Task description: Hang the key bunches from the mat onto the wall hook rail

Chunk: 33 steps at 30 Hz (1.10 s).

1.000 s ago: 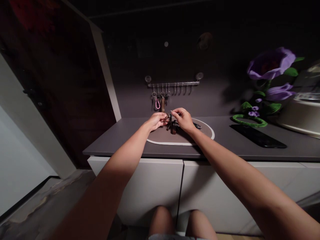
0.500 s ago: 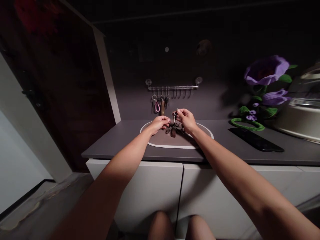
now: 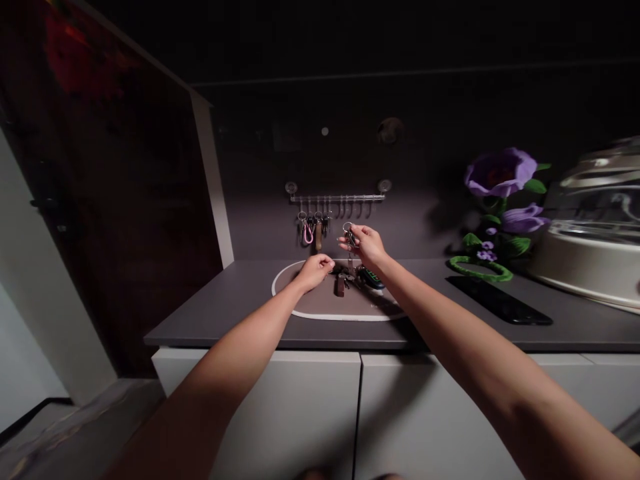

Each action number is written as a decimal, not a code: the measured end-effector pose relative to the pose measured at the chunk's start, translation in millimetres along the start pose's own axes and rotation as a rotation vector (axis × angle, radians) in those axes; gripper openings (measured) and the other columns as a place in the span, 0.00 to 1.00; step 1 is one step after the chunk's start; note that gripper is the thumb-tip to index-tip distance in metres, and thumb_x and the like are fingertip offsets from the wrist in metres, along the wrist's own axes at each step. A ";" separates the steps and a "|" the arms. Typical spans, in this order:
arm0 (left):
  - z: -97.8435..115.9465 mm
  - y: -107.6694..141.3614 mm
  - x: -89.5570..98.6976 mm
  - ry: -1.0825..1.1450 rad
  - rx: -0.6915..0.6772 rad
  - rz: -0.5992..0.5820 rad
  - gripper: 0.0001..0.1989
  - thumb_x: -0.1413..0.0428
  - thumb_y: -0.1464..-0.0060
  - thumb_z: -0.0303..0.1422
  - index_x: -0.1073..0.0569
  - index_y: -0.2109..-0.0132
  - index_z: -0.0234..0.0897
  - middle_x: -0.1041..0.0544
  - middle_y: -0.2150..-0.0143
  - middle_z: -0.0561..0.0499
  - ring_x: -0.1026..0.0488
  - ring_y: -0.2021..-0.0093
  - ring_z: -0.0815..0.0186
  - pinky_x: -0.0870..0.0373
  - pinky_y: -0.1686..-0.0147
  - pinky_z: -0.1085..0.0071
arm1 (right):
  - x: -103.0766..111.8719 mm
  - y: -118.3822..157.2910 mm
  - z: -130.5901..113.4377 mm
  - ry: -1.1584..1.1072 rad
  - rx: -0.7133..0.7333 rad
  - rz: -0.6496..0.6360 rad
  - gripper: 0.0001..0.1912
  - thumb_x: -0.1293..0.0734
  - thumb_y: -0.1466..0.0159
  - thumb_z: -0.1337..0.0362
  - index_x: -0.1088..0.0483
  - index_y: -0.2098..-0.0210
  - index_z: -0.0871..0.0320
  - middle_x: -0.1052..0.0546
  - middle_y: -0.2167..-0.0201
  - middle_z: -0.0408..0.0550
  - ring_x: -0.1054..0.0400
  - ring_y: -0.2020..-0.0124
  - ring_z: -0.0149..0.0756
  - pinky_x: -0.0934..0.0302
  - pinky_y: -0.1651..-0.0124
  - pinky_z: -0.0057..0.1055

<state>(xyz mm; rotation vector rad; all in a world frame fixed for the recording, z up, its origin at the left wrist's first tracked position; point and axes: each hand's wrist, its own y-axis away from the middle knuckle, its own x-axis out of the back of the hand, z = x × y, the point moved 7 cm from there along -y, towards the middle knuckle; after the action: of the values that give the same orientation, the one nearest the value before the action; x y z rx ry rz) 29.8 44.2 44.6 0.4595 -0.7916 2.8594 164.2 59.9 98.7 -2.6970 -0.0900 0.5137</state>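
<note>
My right hand (image 3: 367,245) is raised above the mat and pinches a key ring (image 3: 348,229); its metal loop stands up from the fingertips and small dark parts hang below. My left hand (image 3: 316,272) is low over the left part of the oval brown mat (image 3: 320,310) with a white border. Its fingers are closed, and what they hold, if anything, is hidden. Just right of it lies a bunch of keys with a brown tag (image 3: 341,285). A dark fob with green lettering (image 3: 371,277) rests on the mat, partly behind my right wrist.
On the wall, a clear hook rail (image 3: 337,198) carries several key sets at its left, including a pink loop (image 3: 308,233) and a brown strap (image 3: 319,237). A black phone (image 3: 500,300), purple flowers (image 3: 503,172) and a cream domed appliance (image 3: 590,253) occupy the counter's right side.
My right hand has lifted the key ring up from the bunch, toward the rail. My left hand has drawn slightly away from it. The view has tilted upward.
</note>
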 end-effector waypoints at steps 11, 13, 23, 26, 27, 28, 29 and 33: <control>-1.8 -5.0 -1.6 -0.153 -0.015 0.059 0.06 0.49 0.53 0.31 0.30 0.71 0.33 0.31 0.78 0.53 0.35 0.74 0.71 0.39 0.72 0.75 | -12.6 -41.5 -21.4 -0.008 -0.033 0.135 0.07 0.38 0.40 0.69 0.39 0.74 0.62 0.35 0.85 0.40 0.32 0.81 0.27 0.33 0.79 0.23; -2.1 -5.3 -1.5 -0.151 -0.014 0.066 0.06 0.49 0.52 0.31 0.30 0.72 0.33 0.30 0.78 0.53 0.35 0.74 0.70 0.39 0.72 0.74 | -13.9 -49.8 -18.7 -0.031 -0.046 0.166 0.07 0.37 0.41 0.69 0.39 0.75 0.62 0.36 0.85 0.39 0.32 0.81 0.27 0.33 0.79 0.22; -6.7 -8.8 -3.0 -0.154 -0.006 0.072 0.06 0.49 0.52 0.31 0.30 0.72 0.34 0.30 0.77 0.53 0.34 0.73 0.70 0.38 0.69 0.73 | -17.6 -74.7 -3.0 -0.094 -0.088 0.295 0.08 0.41 0.39 0.71 0.41 0.75 0.61 0.35 0.85 0.39 0.35 0.83 0.24 0.33 0.80 0.22; -8.0 -9.8 -3.4 -0.148 -0.008 0.073 0.06 0.49 0.52 0.31 0.30 0.72 0.34 0.29 0.76 0.53 0.34 0.73 0.70 0.38 0.69 0.73 | -17.9 -79.9 -0.4 -0.095 -0.083 0.303 0.08 0.41 0.39 0.71 0.41 0.75 0.61 0.35 0.85 0.40 0.35 0.83 0.24 0.33 0.80 0.21; -8.0 -9.8 -3.6 -0.144 -0.007 0.073 0.06 0.49 0.52 0.30 0.30 0.72 0.34 0.29 0.76 0.53 0.34 0.73 0.70 0.37 0.69 0.73 | -17.6 -81.4 0.2 -0.094 -0.079 0.311 0.08 0.41 0.39 0.71 0.41 0.75 0.61 0.35 0.85 0.40 0.35 0.83 0.24 0.33 0.80 0.21; -7.8 -9.8 -3.8 -0.139 -0.005 0.072 0.06 0.49 0.52 0.30 0.30 0.72 0.34 0.29 0.76 0.53 0.33 0.73 0.70 0.37 0.69 0.73 | -17.0 -82.5 0.7 -0.093 -0.075 0.323 0.08 0.40 0.40 0.71 0.41 0.75 0.61 0.36 0.85 0.40 0.35 0.83 0.24 0.33 0.80 0.21; -7.5 -9.6 -4.0 -0.136 -0.004 0.070 0.06 0.49 0.52 0.30 0.29 0.72 0.34 0.29 0.76 0.53 0.33 0.73 0.70 0.37 0.69 0.73 | -16.3 -83.3 1.4 -0.092 -0.075 0.336 0.08 0.40 0.40 0.71 0.41 0.75 0.61 0.36 0.85 0.39 0.35 0.83 0.24 0.33 0.80 0.21; -6.6 -9.0 -4.0 -0.144 0.002 0.072 0.06 0.49 0.52 0.30 0.29 0.71 0.33 0.28 0.75 0.52 0.33 0.73 0.70 0.37 0.69 0.74 | -14.5 -84.2 3.7 -0.097 -0.093 0.381 0.05 0.41 0.40 0.71 0.39 0.73 0.61 0.36 0.85 0.39 0.35 0.84 0.25 0.32 0.80 0.23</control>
<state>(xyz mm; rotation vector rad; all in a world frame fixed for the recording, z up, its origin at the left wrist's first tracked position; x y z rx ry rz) 33.9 55.1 42.3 0.6562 -0.8447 2.9195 150.1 136.9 133.2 -2.7882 0.3894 0.7683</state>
